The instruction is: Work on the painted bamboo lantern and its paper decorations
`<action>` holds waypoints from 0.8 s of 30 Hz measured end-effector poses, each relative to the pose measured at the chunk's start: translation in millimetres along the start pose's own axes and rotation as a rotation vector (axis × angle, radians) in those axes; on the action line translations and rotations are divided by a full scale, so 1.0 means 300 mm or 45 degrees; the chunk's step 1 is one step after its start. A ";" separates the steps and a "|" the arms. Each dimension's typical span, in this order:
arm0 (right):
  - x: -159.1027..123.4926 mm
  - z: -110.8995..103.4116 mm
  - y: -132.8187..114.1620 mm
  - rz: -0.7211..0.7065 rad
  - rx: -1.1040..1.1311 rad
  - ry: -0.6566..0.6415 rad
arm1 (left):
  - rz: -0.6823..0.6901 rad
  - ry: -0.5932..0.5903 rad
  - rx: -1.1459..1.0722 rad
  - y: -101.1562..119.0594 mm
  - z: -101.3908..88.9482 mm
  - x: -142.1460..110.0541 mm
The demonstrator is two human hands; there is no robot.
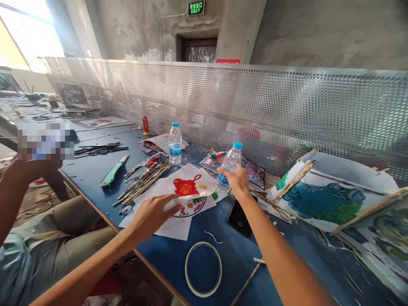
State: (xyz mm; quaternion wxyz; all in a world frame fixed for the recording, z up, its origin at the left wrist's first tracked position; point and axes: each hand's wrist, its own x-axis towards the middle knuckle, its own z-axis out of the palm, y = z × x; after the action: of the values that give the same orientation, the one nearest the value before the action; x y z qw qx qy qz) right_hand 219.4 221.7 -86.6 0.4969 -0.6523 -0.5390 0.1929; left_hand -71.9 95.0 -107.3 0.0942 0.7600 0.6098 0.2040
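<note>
Head view, the only one here: the right hand (235, 180) is wrapped around a water bottle (230, 163), gripping it low on the body, just above the blue label. The bottle's long axis leans away from the person and up to the right, blue cap at the far top end, so it's tilted rather than standing, and its base looks lifted just off the table (197, 259) or barely touching; hard to call. The right forearm runs in straight from the lower right, wrist in line with it, fingers closed round the bottle.

The left hand (153, 214) is lower and closer in, palm down, fingers pinching the near edge of a white sheet (188, 187) with a red knot design printed on it. That edge curls up over the fingertips. The sheet lies just left of the bottle, nearly touching it, so the left hand is on the paper and the right owns the bottle.

Around them: a second bottle (175, 143) standing upright further back, a pile of bamboo sticks (143, 180) to the left, a phone (239, 219) under the right wrist, a ring (203, 268) near the table edge, and another person's arm (19, 187) at far left.
</note>
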 end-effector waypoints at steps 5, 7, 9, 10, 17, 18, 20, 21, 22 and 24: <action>0.112 -0.058 -0.054 -0.146 0.229 0.102 | -0.157 0.248 -0.435 -0.054 -0.077 0.092; 0.181 -0.050 -0.113 -0.218 0.290 0.077 | -0.189 0.300 -0.522 -0.081 -0.089 0.108; 0.246 -0.012 -0.177 -0.270 0.312 0.033 | -0.208 0.326 -0.601 -0.093 -0.089 0.109; 0.274 0.017 -0.206 -0.285 0.309 0.008 | -0.217 0.325 -0.637 -0.094 -0.086 0.104; 0.356 0.261 -0.263 -0.272 0.124 -0.261 | -0.296 0.196 -0.776 -0.062 -0.041 -0.006; 0.354 0.294 -0.252 -0.264 0.093 -0.311 | -0.302 0.122 -0.757 -0.058 -0.037 -0.027; 0.341 0.352 -0.223 -0.256 0.039 -0.416 | -0.291 0.016 -0.699 -0.049 -0.035 -0.065; 0.331 0.378 -0.209 -0.262 0.019 -0.468 | -0.260 -0.009 -0.665 -0.044 -0.036 -0.080; 0.319 0.401 -0.196 -0.272 0.005 -0.515 | -0.221 -0.021 -0.640 -0.040 -0.038 -0.092; 0.296 0.440 -0.178 -0.294 -0.007 -0.581 | -0.166 -0.026 -0.632 -0.035 -0.041 -0.108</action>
State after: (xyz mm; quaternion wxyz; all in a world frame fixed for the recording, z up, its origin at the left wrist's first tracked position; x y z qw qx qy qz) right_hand 118.7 355.3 -72.7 0.3794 -0.5272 -0.7087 0.2756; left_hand -92.0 65.0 -106.7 0.2968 0.6747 0.5878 0.3333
